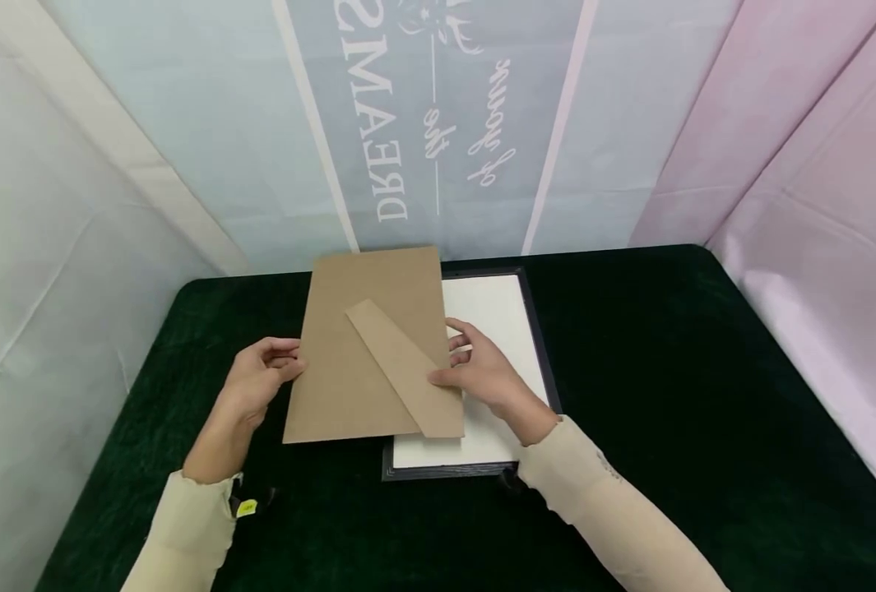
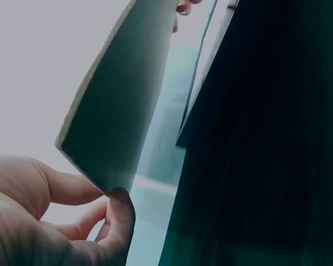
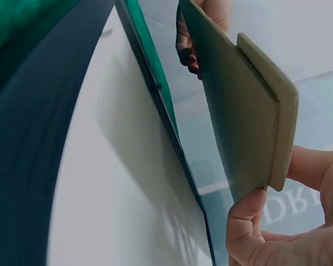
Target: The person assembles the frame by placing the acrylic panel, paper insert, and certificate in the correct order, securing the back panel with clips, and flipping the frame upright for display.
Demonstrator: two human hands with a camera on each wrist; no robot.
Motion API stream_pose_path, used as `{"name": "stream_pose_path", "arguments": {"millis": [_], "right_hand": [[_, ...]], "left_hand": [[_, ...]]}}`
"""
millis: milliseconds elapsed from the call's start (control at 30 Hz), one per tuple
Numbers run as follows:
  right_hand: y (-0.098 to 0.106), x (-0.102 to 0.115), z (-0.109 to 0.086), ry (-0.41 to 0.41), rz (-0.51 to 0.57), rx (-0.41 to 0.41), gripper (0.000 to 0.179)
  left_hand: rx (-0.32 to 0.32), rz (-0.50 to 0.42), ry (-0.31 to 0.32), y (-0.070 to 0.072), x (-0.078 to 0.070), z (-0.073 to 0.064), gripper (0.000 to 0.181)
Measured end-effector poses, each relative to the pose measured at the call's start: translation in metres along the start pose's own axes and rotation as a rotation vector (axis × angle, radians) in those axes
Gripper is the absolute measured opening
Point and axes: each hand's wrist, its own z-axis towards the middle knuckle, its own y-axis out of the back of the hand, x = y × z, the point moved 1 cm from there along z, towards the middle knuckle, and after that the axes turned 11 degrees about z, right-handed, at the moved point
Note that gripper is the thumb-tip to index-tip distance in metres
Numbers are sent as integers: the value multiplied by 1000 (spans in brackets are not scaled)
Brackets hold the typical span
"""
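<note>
Both hands hold a brown picture frame backing board (image 1: 334,353) by its opposite long edges. A slanted easel leg (image 1: 396,362) lies across its outer face. My left hand (image 1: 256,374) pinches the left edge between thumb and fingers. On the other side my right hand (image 1: 485,370) pinches the right edge, its thumb on the easel leg and its fingers underneath. Below and to the right lies a dark picture frame (image 1: 537,337) with a white sheet (image 1: 493,411) inside it. The right wrist view shows the board (image 3: 238,105) raised above the white sheet, and the board hides the frame's left part.
A dark green velvet cloth (image 1: 667,395) covers the table. Behind it hangs a printed fabric backdrop (image 1: 467,140), with pale cloth walls at left (image 1: 53,271) and right (image 1: 815,238). The table's far edge runs just beyond the frame.
</note>
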Motion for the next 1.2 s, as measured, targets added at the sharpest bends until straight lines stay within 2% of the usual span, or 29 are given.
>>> {"name": "stream_pose_path", "arguments": {"millis": [133, 300, 467, 600, 733, 900, 1200], "right_hand": [[23, 3, -5, -11, -16, 5, 97], [49, 5, -7, -5, -40, -4, 95], [74, 2, -13, 17, -128, -39, 92], [95, 0, -23, 45, -175, -19, 92], [114, -3, -30, 50, -163, 17, 98], [124, -5, -29, 51, -172, 55, 101], [124, -15, -25, 26, -287, 100, 104]], "left_hand": [[29, -35, 2, -16, -10, 2, 39], [28, -83, -22, -35, -22, 5, 38], [39, -132, -54, -56, -39, 4, 35], [50, -141, -68, -71, -52, 1, 33], [59, -130, -94, -86, -62, 2, 32], [74, -115, -99, -98, -59, 5, 32], [123, -83, -64, -101, -45, 5, 33]]}}
